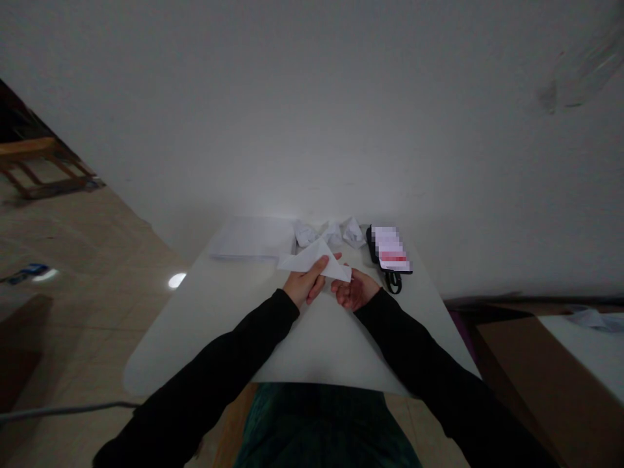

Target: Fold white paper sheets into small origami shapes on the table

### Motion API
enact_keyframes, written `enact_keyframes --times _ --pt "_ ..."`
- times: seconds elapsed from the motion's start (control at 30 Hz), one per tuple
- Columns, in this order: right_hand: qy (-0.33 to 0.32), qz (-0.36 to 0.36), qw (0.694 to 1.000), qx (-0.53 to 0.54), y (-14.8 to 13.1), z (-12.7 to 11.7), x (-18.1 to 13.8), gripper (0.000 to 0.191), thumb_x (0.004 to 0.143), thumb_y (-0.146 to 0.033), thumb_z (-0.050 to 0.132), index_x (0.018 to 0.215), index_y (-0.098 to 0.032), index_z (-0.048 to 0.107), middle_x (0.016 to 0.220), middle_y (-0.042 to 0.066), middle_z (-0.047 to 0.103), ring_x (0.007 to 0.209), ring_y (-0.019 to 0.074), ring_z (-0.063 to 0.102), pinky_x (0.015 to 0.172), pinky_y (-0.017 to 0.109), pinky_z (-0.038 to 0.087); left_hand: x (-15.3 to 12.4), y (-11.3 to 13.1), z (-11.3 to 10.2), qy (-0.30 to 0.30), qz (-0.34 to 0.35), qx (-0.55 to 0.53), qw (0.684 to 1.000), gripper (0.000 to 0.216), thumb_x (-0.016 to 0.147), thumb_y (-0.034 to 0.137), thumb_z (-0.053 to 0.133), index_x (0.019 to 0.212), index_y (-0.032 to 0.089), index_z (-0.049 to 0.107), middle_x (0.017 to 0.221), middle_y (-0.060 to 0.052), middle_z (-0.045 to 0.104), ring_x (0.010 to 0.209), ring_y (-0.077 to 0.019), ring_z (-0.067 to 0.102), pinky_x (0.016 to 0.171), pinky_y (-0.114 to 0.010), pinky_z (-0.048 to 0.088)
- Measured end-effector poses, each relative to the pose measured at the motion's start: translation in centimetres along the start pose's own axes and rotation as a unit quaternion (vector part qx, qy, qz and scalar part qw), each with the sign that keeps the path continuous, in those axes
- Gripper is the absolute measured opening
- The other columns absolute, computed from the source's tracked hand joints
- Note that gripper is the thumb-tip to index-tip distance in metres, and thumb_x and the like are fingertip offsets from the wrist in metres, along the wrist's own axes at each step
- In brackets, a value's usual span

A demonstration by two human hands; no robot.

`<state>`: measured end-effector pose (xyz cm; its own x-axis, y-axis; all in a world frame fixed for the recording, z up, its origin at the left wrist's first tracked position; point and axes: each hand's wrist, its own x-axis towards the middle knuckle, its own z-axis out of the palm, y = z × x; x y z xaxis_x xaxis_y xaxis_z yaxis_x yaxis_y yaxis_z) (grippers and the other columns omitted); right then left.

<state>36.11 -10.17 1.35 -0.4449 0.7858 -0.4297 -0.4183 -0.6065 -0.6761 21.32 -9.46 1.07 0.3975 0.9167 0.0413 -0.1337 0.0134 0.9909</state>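
A folded white paper [312, 260], triangular in shape, is held just above the white table [234, 331] between both hands. My left hand [305, 283] pinches its lower middle with fingers closed on it. My right hand [355, 288] grips the paper's right corner, fingers curled. Both arms wear black sleeves.
A stack of white sheets [253, 239] lies at the table's far left. Several crumpled paper balls [331, 233] sit by the wall. A phone [390, 250] with a black cord rests at the far right. A second table [589, 348] stands to the right, wooden furniture [34, 166] far left.
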Motion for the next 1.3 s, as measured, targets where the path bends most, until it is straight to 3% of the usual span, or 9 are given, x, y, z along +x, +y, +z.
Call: enact_keyframes --times 0.1,0.2,0.4,0.5,0.8,0.97,1.07,1.2,1.3 --pt "-0.029 0.045 0.998 -0.021 0.2 0.2 0.0 0.060 0.092 -0.039 0.014 0.060 -0.012 0.056 0.046 0.004 0.058 0.030 0.0122 0.052 0.024 0.019 0.036 -0.2 0.4 0.1 0.008 0.003 0.047 0.999 0.055 0.084 0.051 0.038 0.116 0.009 0.055 0.029 0.010 0.031 0.025 -0.0045 0.024 0.032 -0.018 0.020" --pt "-0.041 0.027 0.999 -0.024 0.5 0.1 0.1 0.055 0.091 -0.043 0.021 0.060 -0.013 0.055 0.046 0.002 0.057 0.029 0.0111 0.050 0.023 0.018 0.033 -0.4 0.7 0.0 0.009 0.008 0.072 0.997 0.055 0.085 0.051 0.037 0.115 0.009 0.056 0.029 0.010 0.032 0.025 -0.0047 0.025 0.033 -0.019 0.023" --pt "0.006 -0.101 0.994 -0.031 1.3 0.1 0.1 0.037 0.075 -0.049 0.056 0.061 -0.015 0.053 0.044 -0.003 0.054 0.026 0.0067 0.044 0.021 0.015 0.027 -0.2 0.7 -0.2 0.017 0.003 0.090 0.996 0.055 0.085 0.051 0.036 0.114 0.009 0.057 0.029 0.010 0.032 0.023 -0.0052 0.026 0.032 -0.019 0.024" --pt "0.014 -0.139 0.987 -0.086 1.5 -0.2 0.1 0.038 0.069 -0.051 0.061 0.058 -0.015 0.053 0.042 -0.004 0.053 0.024 0.0060 0.042 0.020 0.015 0.024 -0.1 0.5 -0.4 0.013 0.000 0.092 0.996 0.055 0.085 0.050 0.035 0.115 0.008 0.056 0.029 0.010 0.032 0.023 -0.0052 0.026 0.032 -0.019 0.023" --pt "0.006 -0.189 0.962 -0.198 1.0 -0.6 -0.3 0.035 0.068 -0.045 0.064 0.060 -0.013 0.057 0.042 -0.003 0.054 0.029 0.0105 0.052 0.021 0.016 0.035 0.0 0.1 -0.5 -0.030 0.002 0.084 0.996 0.055 0.087 0.049 0.031 0.109 0.007 0.058 0.030 0.008 0.038 0.025 -0.0059 0.034 0.035 -0.019 0.028" --pt "0.020 -0.201 0.956 -0.210 0.6 -0.9 -0.4 0.033 0.067 -0.044 0.065 0.069 -0.012 0.060 0.045 -0.003 0.057 0.030 0.0111 0.053 0.023 0.017 0.039 0.6 0.0 -1.0 0.051 0.034 0.078 0.995 0.049 0.084 0.050 0.040 0.076 0.007 0.062 0.039 0.000 0.052 0.031 -0.0084 0.046 0.033 -0.019 0.031" --pt "0.040 -0.217 0.953 -0.206 0.2 -1.2 -0.5 0.032 0.066 -0.043 0.066 0.069 -0.012 0.059 0.045 -0.003 0.057 0.030 0.0110 0.053 0.023 0.017 0.039 1.0 0.4 -1.5 0.113 0.062 0.084 0.988 0.041 0.078 0.048 0.051 0.067 0.009 0.058 0.040 -0.001 0.055 0.030 -0.0087 0.047 0.031 -0.019 0.033" --pt "0.070 -0.230 0.953 -0.184 -0.3 -1.4 -0.6 0.034 0.063 -0.043 0.068 0.075 -0.012 0.060 0.044 -0.004 0.055 0.028 0.0106 0.051 0.021 0.017 0.036 1.2 0.8 -1.7 0.158 0.077 0.076 0.982 0.039 0.074 0.046 0.057 0.072 0.007 0.060 0.047 -0.005 0.062 0.032 -0.0097 0.050 0.034 -0.020 0.038" --pt "0.081 -0.234 0.953 -0.173 -0.5 -1.4 -0.7 0.035 0.062 -0.042 0.069 0.077 -0.012 0.060 0.042 -0.005 0.054 0.027 0.0100 0.049 0.020 0.016 0.032 1.3 0.8 -1.5 0.157 0.100 0.043 0.982 0.044 0.075 0.046 0.056 0.089 0.004 0.060 0.056 -0.007 0.066 0.046 -0.0150 0.061 0.043 -0.023 0.046"
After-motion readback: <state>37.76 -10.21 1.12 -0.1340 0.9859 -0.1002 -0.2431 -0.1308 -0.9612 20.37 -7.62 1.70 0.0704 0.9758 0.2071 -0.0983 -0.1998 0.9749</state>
